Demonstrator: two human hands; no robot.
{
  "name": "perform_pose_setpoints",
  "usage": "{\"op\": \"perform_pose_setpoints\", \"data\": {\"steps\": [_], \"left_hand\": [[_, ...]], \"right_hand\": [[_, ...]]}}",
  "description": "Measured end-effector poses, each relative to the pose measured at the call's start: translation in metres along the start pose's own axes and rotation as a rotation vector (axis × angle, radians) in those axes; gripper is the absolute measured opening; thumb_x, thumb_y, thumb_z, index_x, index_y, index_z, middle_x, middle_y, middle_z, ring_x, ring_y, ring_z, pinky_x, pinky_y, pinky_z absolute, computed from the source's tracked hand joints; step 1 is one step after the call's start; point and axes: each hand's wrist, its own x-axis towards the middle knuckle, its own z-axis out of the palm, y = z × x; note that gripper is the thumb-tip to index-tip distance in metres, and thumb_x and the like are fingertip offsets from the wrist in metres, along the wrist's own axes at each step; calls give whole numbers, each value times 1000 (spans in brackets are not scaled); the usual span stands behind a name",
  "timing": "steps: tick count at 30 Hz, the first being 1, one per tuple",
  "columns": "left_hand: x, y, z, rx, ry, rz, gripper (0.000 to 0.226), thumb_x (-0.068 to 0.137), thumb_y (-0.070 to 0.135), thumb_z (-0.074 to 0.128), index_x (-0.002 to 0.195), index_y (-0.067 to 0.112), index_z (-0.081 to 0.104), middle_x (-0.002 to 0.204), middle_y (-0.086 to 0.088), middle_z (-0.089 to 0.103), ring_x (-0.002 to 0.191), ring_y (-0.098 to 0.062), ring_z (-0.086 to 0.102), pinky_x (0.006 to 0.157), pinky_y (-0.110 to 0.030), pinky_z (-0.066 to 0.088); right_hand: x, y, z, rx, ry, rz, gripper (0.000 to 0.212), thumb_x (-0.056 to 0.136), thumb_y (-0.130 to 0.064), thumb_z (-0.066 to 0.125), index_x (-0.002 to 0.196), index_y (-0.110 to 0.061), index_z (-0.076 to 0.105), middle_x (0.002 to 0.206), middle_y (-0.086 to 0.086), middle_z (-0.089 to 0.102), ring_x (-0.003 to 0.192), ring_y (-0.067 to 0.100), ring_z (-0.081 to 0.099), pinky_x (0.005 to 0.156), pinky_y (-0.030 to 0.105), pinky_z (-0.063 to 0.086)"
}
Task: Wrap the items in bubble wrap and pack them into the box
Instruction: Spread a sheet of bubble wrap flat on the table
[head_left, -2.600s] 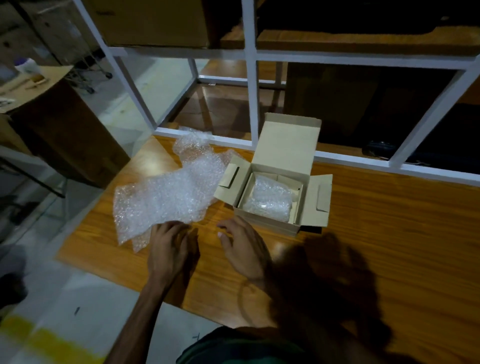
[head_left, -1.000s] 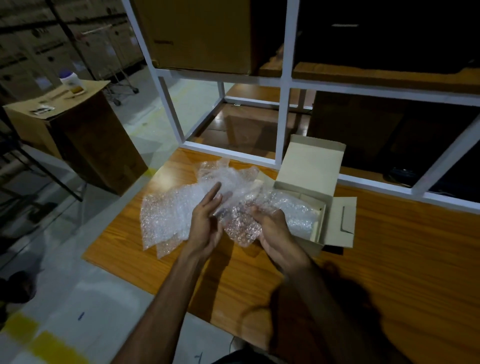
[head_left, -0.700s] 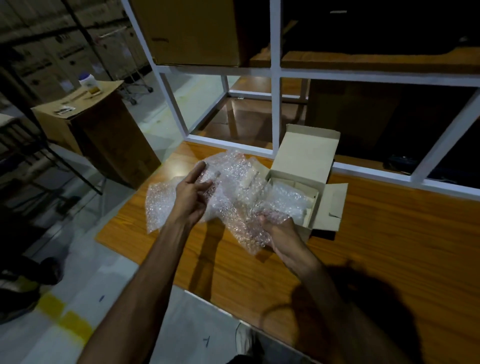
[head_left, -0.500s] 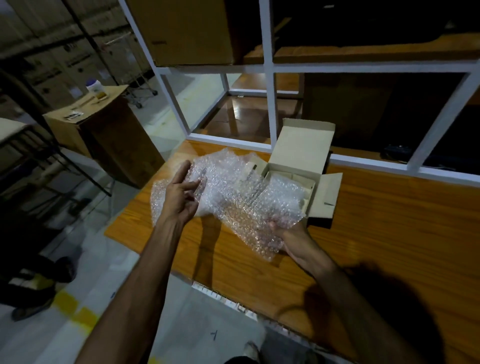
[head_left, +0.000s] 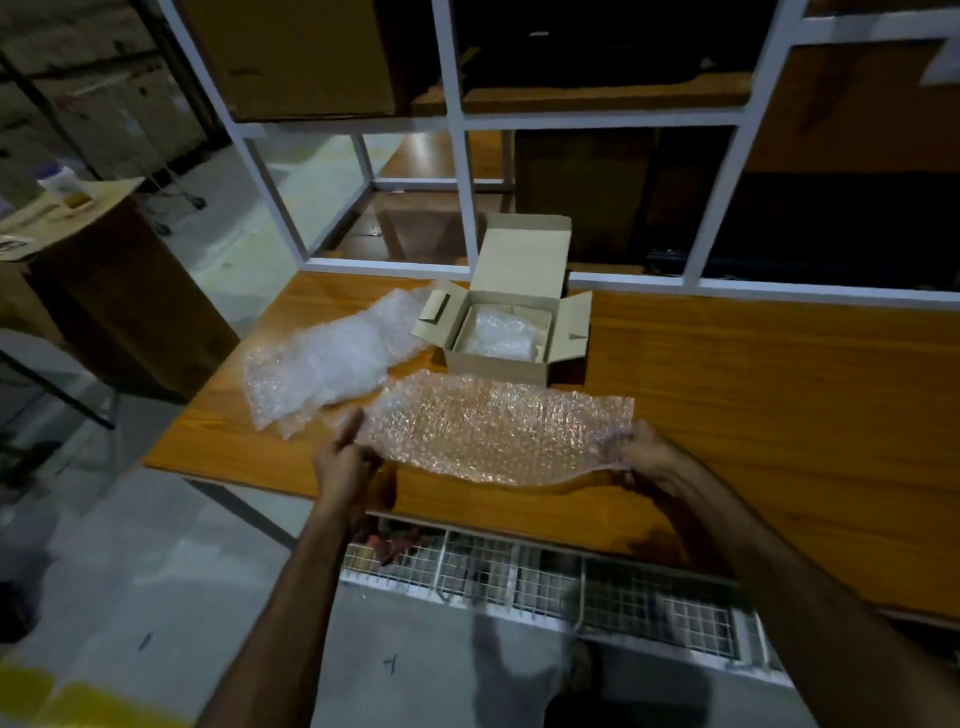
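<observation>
A sheet of bubble wrap (head_left: 493, 428) is stretched flat just above the wooden table (head_left: 753, 415). My left hand (head_left: 343, 462) pinches its left end and my right hand (head_left: 641, 457) grips its right end. Behind it stands a small open cardboard box (head_left: 506, 332) with its lid and side flaps up. A bubble-wrapped item (head_left: 501, 335) lies inside the box. More bubble wrap (head_left: 327, 364) lies in a loose pile on the table, left of the box.
A white metal rack frame (head_left: 460, 130) rises behind the table, with large cartons on its shelves. A wire mesh shelf (head_left: 519, 571) sits below the table's near edge. At far left a brown carton (head_left: 104, 291) carries a small jar.
One sheet has been pulled off the pile, drawn toward me and spread wide between both hands. The pile and the box stay put.
</observation>
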Motion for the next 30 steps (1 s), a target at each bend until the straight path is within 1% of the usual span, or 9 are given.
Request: {"op": "perform_pose_setpoints", "data": {"steps": [3, 6, 8, 10, 15, 18, 21, 26, 30], "left_hand": [[-29, -23, 3, 210, -53, 56, 71, 87, -20, 48, 151, 10, 51, 136, -9, 66, 66, -15, 72, 54, -30, 58], [-42, -39, 9, 362, -121, 129, 53, 94, -11, 59, 145, 1, 57, 134, -19, 69, 102, -30, 75, 63, -26, 60], [-51, -40, 15, 527, -91, 197, 36, 98, 2, 66, 134, 3, 67, 126, -6, 73, 96, -6, 74, 60, -12, 53], [-62, -37, 20, 718, -5, 302, 22, 98, 14, 64, 115, 4, 76, 114, -9, 76, 77, -9, 71, 59, -22, 55], [-61, -42, 55, 1077, -9, 672, 30, 102, 31, 65, 123, 10, 72, 119, -13, 61, 100, -22, 56, 85, -37, 54], [-54, -39, 103, 1096, -252, 824, 38, 110, 42, 50, 132, 16, 68, 135, -13, 62, 114, -25, 59, 98, -47, 56], [-45, -44, 141, 1150, -388, 874, 43, 115, 40, 29, 140, 19, 57, 150, -15, 54, 134, -30, 51, 110, -52, 48], [-8, -72, 135, 1462, -489, 713, 65, 109, 59, 8, 167, 31, 14, 176, -9, 4, 162, -31, 1, 129, -59, 11], [12, -72, 112, 1521, -403, 642, 78, 100, 80, 4, 166, 39, -5, 173, -2, -17, 161, -25, -15, 130, -57, -3]], "right_hand": [[-5, 18, -16, -35, 85, -27, 13, 86, -4, 81, 87, -9, 69, 98, 9, 74, 77, 18, 65, 59, 22, 54], [-4, 38, -34, -26, 232, -19, 18, 84, 0, 82, 93, -9, 69, 108, 13, 72, 85, 24, 67, 74, 34, 54], [2, 49, -47, -68, 309, 6, 26, 82, -2, 85, 102, -5, 68, 109, 17, 72, 74, 14, 69, 64, 31, 54], [3, 52, -57, -104, 389, 52, 37, 82, -8, 87, 113, 0, 69, 102, 17, 74, 54, 7, 66, 46, 25, 52], [-15, 30, -31, -793, 842, -90, 33, 90, -19, 76, 121, -15, 69, 119, 12, 68, 102, 31, 66, 80, 39, 57], [-23, 10, 20, -758, 718, -388, 26, 101, -20, 56, 127, -19, 60, 127, 5, 59, 105, 20, 58, 88, 38, 55], [-4, 2, 67, -793, 480, -536, 44, 105, -22, 51, 149, -19, 46, 157, 8, 44, 142, 25, 43, 118, 47, 39], [29, 27, 93, -877, 250, -424, 63, 110, -52, 27, 166, -28, 11, 174, 0, -2, 160, 23, -5, 129, 51, 3], [32, 46, 78, -933, 349, -379, 73, 101, -73, 6, 164, -36, 4, 172, -3, -11, 159, 21, -11, 128, 54, -3]]}}
